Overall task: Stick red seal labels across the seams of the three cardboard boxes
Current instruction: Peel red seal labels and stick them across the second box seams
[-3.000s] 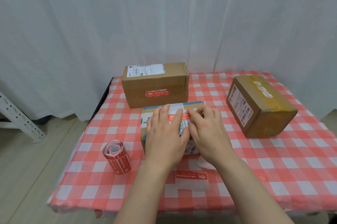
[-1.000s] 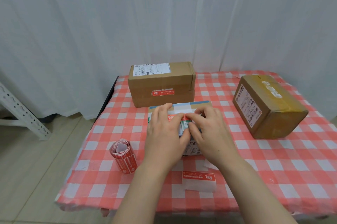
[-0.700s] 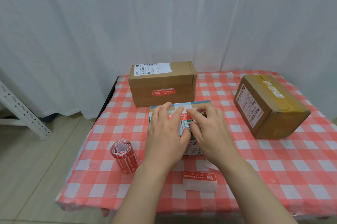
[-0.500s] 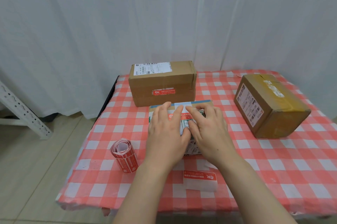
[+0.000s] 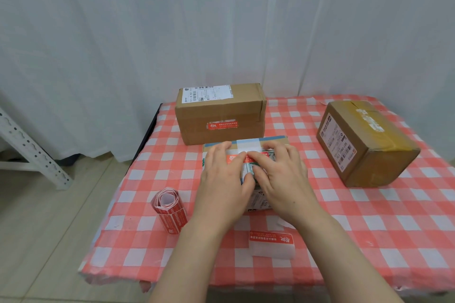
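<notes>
A small printed box (image 5: 273, 141) sits mid-table under both hands. A red seal label (image 5: 235, 157) lies across its top. My left hand (image 5: 225, 180) lies flat on the box with straight fingers on the label's left part. My right hand (image 5: 280, 177) presses the label's right part with its fingertips. A brown box (image 5: 219, 113) behind it carries a red label (image 5: 222, 125) on its front. A third brown box (image 5: 366, 145) with yellow tape stands at the right. A roll of red labels (image 5: 169, 212) lies at the left.
A loose label on white backing (image 5: 272, 243) lies near the front edge of the checked tablecloth (image 5: 381, 228). White curtains hang behind the table. A grey metal rack leg (image 5: 29, 152) stands on the floor at the left.
Both hands stay on the small box, fingers sliding slightly over the label. The view has shifted a little; the boxes have not moved.
</notes>
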